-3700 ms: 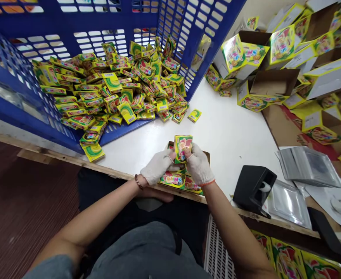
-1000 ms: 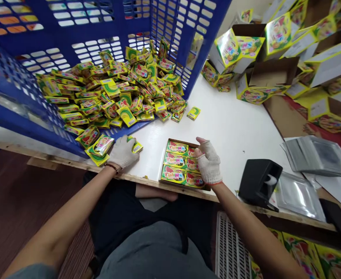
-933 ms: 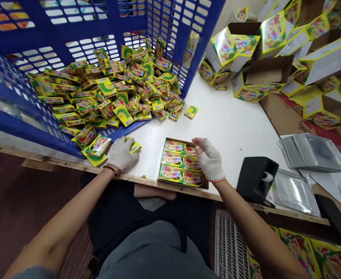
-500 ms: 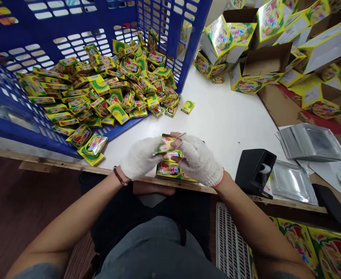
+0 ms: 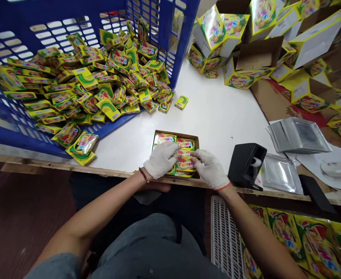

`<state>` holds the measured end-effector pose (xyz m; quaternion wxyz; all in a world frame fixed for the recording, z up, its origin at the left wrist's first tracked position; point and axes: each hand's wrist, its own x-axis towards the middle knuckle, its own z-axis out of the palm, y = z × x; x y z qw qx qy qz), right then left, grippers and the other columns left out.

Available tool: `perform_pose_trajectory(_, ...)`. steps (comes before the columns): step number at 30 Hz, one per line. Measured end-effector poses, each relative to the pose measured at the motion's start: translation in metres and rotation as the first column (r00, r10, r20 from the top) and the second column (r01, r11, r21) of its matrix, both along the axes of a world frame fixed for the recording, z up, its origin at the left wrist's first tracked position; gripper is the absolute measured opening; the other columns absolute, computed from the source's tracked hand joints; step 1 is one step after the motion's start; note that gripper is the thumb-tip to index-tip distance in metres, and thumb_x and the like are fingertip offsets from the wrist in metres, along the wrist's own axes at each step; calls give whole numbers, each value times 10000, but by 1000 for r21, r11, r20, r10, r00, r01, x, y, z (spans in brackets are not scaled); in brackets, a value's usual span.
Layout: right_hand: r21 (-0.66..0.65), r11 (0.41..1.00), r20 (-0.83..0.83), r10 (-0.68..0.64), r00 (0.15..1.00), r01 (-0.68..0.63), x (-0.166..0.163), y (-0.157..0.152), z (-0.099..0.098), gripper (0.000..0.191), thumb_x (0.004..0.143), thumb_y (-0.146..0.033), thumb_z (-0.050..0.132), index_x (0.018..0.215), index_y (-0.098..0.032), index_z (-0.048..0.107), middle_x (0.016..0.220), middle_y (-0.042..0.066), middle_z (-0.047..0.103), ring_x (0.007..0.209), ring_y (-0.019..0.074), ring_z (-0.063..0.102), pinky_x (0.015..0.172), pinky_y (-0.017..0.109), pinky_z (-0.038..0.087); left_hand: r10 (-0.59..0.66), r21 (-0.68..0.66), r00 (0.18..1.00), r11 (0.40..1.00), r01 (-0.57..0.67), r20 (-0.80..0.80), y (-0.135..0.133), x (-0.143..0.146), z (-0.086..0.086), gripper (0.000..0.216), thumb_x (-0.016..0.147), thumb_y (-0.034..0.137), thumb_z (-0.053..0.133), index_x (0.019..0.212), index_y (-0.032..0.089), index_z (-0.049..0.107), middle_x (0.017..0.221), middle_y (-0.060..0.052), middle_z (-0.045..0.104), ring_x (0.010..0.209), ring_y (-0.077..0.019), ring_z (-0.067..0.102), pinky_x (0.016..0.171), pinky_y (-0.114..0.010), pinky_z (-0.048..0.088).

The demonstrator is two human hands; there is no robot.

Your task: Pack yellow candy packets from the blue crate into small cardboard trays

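Note:
A shallow brown cardboard tray (image 5: 198, 141) lies at the white table's near edge, filled with small yellow-green candy packets. Both my hands wear white knit gloves and rest over the tray's near half. My left hand (image 5: 161, 159) and my right hand (image 5: 210, 174) pinch one candy packet (image 5: 185, 161) between their fingertips, low over the packets in the tray. To the left, a blue plastic crate (image 5: 161, 23) lies on its side with a heap of the same packets (image 5: 80, 85) spilling out of it.
One loose packet (image 5: 181, 102) lies on the white table (image 5: 222, 116). A black tape dispenser (image 5: 246, 166) stands right of the tray, with clear plastic sleeves (image 5: 298, 135) beyond. Open printed cartons (image 5: 246, 66) pile at the back right. Printed boxes (image 5: 304, 240) sit below the table edge.
My left hand took a packet from beside the crate and brought it to the tray. Both hands met over the tray and lowered the packet onto the near rows.

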<state>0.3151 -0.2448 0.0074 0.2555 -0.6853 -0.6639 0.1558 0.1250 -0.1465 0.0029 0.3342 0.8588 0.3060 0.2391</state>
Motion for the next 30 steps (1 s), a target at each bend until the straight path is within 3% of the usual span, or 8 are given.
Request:
perform_pose_trajectory(6, -33, 988, 300, 155, 941, -152, -1, -12, -18, 208, 918, -248, 515, 967, -242, 718, 969, 45, 700, 990, 248, 552, 855, 391, 362, 409, 256, 905, 893, -370, -117, 24, -102, -16, 276, 911, 312, 499, 1118, 196, 640, 1303, -107, 592, 1250, -249, 529, 1089, -407, 413)
perform_pose_trajectory(11, -23, 943, 429, 310, 848, -333, 0, -13, -27, 175, 909, -273, 552, 989, -240, 704, 1033, 67, 706, 1019, 271, 532, 826, 387, 343, 749, 434, 437, 652, -622, -498, 41, -195, -4, 409, 821, 397, 610, 1149, 152, 592, 1251, -186, 553, 1193, -368, 515, 984, -473, 434)
perform_pose_trajectory(15, -132, 907, 490, 411, 769, -400, -5, -4, -29, 189, 909, -274, 552, 1035, -203, 673, 1102, 106, 697, 986, 281, 556, 821, 404, 360, 714, 418, 250, 616, -667, -654, 52, -212, 4, 489, 802, 415, 616, 1192, 126, 556, 1157, -205, 573, 1093, -375, 554, 875, -452, 457)
perform_pose_trajectory(17, -198, 889, 441, 457, 772, -413, -7, 3, -24, 185, 900, -268, 554, 1034, -202, 663, 1085, 105, 698, 968, 278, 570, 817, 404, 384, 724, 425, 290, 628, -651, -625, 54, -205, 4, 387, 841, 373, 566, 1156, 149, 581, 1140, -185, 590, 1102, -360, 556, 893, -454, 447)
perform_pose_trajectory(20, -177, 911, 236, 406, 883, -372, -11, 16, -8, 167, 907, -290, 534, 989, -204, 651, 1007, 99, 687, 931, 263, 591, 785, 391, 440, 723, 330, 536, 683, -652, -436, 49, -182, 2, 306, 890, 356, 527, 1116, 163, 602, 1125, -145, 622, 1086, -311, 588, 924, -446, 465)
perform_pose_trajectory(24, 75, 989, -192, 143, 971, -130, -26, 36, 21, 233, 934, -369, 507, 1097, -229, 596, 1030, 97, 639, 964, 257, 608, 861, 437, 501, 445, 95, 895, 890, -446, 35, 26, -127, 6, 575, 848, 406, 655, 1337, 176, 458, 1245, -113, 600, 1130, -247, 606, 981, -415, 508)
perform_pose_trajectory(27, 44, 999, -585, 23, 810, 4, -42, 47, 35, 433, 868, -498, 624, 1197, -239, 510, 1149, 99, 628, 983, 241, 632, 868, 434, 541, 176, 143, 951, 966, -217, 253, 4, -76, 13, 560, 859, 361, 663, 1354, 203, 453, 1301, -118, 564, 1227, -247, 557, 1061, -439, 473)
perform_pose_trajectory(30, -119, 990, -857, -67, 510, -70, -57, 47, 35, 534, 808, -598, 674, 1160, -227, 520, 1107, 93, 663, 968, 237, 653, 804, 394, 577, 218, 119, 899, 952, -282, 380, -16, -33, 14, 529, 874, 321, 650, 1350, 200, 455, 1300, -123, 555, 1234, -246, 550, 1068, -437, 467)
